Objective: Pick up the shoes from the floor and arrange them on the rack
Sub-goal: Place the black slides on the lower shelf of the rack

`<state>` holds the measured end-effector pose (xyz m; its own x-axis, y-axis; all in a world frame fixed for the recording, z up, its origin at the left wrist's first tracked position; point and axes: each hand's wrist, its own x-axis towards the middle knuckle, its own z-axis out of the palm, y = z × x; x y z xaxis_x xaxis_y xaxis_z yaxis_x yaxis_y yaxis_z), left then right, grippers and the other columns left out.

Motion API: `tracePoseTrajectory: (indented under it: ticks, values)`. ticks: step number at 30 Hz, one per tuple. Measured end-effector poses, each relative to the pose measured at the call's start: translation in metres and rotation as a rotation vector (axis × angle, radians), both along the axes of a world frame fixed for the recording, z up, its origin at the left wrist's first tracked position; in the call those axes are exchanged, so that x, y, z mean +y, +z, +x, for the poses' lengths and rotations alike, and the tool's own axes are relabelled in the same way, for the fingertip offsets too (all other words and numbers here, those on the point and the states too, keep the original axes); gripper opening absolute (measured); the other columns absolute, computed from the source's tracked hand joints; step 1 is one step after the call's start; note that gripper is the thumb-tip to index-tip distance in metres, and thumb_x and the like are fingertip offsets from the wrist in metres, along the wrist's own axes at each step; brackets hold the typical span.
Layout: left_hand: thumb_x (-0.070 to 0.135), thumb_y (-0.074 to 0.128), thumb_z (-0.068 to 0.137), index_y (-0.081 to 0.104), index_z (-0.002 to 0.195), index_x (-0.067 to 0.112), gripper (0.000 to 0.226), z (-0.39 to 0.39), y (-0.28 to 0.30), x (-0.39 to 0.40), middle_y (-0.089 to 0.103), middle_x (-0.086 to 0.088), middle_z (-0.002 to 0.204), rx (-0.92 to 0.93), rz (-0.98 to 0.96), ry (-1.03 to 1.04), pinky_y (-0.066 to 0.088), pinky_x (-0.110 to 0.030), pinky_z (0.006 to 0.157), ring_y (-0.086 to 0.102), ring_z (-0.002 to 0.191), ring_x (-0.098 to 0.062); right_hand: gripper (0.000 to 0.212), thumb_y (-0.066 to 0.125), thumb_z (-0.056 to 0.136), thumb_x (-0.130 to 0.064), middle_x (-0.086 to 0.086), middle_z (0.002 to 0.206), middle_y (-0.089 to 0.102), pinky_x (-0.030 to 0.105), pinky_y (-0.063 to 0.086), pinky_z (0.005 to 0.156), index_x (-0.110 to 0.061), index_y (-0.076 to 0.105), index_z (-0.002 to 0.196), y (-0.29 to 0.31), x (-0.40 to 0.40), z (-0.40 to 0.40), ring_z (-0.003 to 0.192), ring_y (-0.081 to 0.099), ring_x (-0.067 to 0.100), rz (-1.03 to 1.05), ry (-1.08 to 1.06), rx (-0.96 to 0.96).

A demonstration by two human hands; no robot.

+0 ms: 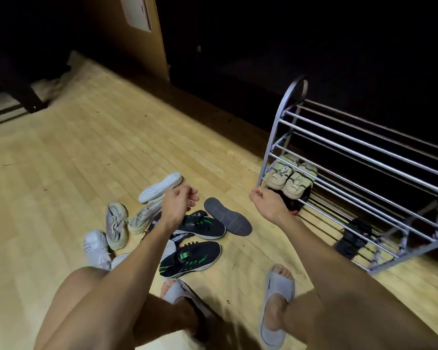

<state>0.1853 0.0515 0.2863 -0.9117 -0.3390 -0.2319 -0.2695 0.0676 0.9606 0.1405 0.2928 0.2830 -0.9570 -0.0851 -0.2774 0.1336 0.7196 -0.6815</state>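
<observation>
Head view: left hand (178, 202) and right hand (262, 198) hung empty above shoes (195, 224).
Left fingers loosely curled, right fisted; cream shoe (115, 224) lettering too blurred to read.

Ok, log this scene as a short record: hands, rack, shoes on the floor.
left hand: loosely curled, empty, above the floor shoes
right hand: curled, empty, near the rack
rack: beige pair on a shelf, dark shoe lower down
floor: black-green pair, grey shoe sole up, several pale shoes

I see black-green sneakers (190, 258) and pale shoes (115, 226) heaped lower centre; at right, the metal rack (269, 154) holds a beige pair (288, 178).
</observation>
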Motion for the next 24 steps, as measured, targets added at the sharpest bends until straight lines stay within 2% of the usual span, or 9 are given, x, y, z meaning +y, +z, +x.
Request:
tracePoseTrajectory:
  ticks: [6, 8, 10, 13, 15, 19, 24]
  values:
    - [0.017, 0.045, 0.096, 0.066, 0.083, 0.005, 0.027, -0.041, -0.076, -0.015, 0.066, -0.006, 0.073, -0.154, -0.012, 0.038, 0.042, -0.021, 0.052, 0.052, 0.06, -0.016, 0.046, 0.041, 0.101, -0.042, 0.011, 0.138, 0.056, 0.035, 0.041, 0.098, -0.014, 0.053, 0.135, -0.062, 0.003, -0.048, 0.124, 0.053, 0.029, 0.047, -0.04, -0.152]
    - [0.017, 0.047, 0.096, 0.066, 0.085, 0.004, 0.026, -0.052, -0.106, -0.015, 0.066, -0.006, 0.074, -0.228, -0.018, 0.006, 0.044, -0.024, 0.056, 0.054, 0.063, -0.017, 0.049, 0.041, 0.101, -0.042, 0.012, 0.141, 0.054, 0.033, 0.038, 0.093, -0.013, 0.049, 0.139, -0.09, 0.001, -0.064, 0.125, 0.051, 0.029, 0.066, -0.044, -0.195]
    - [0.018, 0.05, 0.095, 0.065, 0.085, 0.005, 0.022, -0.061, -0.138, -0.012, 0.064, -0.003, 0.072, -0.294, -0.011, 0.001, 0.04, -0.027, 0.056, 0.052, 0.062, -0.017, 0.053, 0.04, 0.101, -0.043, 0.011, 0.145, 0.05, 0.033, 0.038, 0.096, -0.013, 0.045, 0.143, -0.118, -0.002, -0.079, 0.129, 0.049, 0.03, 0.085, -0.04, -0.255]
    - [0.024, 0.052, 0.087, 0.062, 0.073, 0.013, 0.021, -0.076, -0.179, -0.014, 0.057, 0.005, 0.057, -0.368, -0.013, 0.014, 0.034, -0.03, 0.055, 0.045, 0.056, -0.018, 0.057, 0.041, 0.1, -0.045, 0.012, 0.149, 0.046, 0.035, 0.039, 0.102, -0.012, 0.04, 0.147, -0.158, -0.013, -0.098, 0.133, 0.046, 0.031, 0.111, -0.027, -0.332]
    - [0.033, 0.049, 0.08, 0.063, 0.067, 0.014, 0.027, -0.09, -0.203, -0.015, 0.056, 0.006, 0.052, -0.401, -0.08, -0.019, 0.036, -0.034, 0.058, 0.047, 0.056, -0.02, 0.06, 0.043, 0.1, -0.046, 0.013, 0.15, 0.044, 0.036, 0.038, 0.105, -0.011, 0.037, 0.149, -0.179, -0.02, -0.112, 0.134, 0.044, 0.032, 0.123, -0.004, -0.35]
    - [0.028, 0.048, 0.086, 0.064, 0.073, 0.011, 0.026, -0.114, -0.225, -0.018, 0.054, -0.002, 0.056, -0.43, -0.114, -0.016, 0.035, -0.032, 0.057, 0.046, 0.055, -0.022, 0.065, 0.047, 0.097, -0.047, 0.013, 0.151, 0.042, 0.039, 0.04, 0.107, -0.011, 0.034, 0.15, -0.211, -0.034, -0.141, 0.135, 0.043, 0.033, 0.142, 0.057, -0.374]
    - [0.024, 0.049, 0.091, 0.064, 0.072, 0.013, 0.026, -0.122, -0.257, -0.028, 0.064, -0.005, 0.073, -0.445, -0.1, -0.012, 0.04, -0.033, 0.069, 0.052, 0.066, -0.02, 0.066, 0.053, 0.096, -0.043, 0.014, 0.152, 0.041, 0.04, 0.039, 0.107, -0.011, 0.033, 0.151, -0.254, -0.033, -0.16, 0.136, 0.042, 0.034, 0.171, 0.034, -0.399]
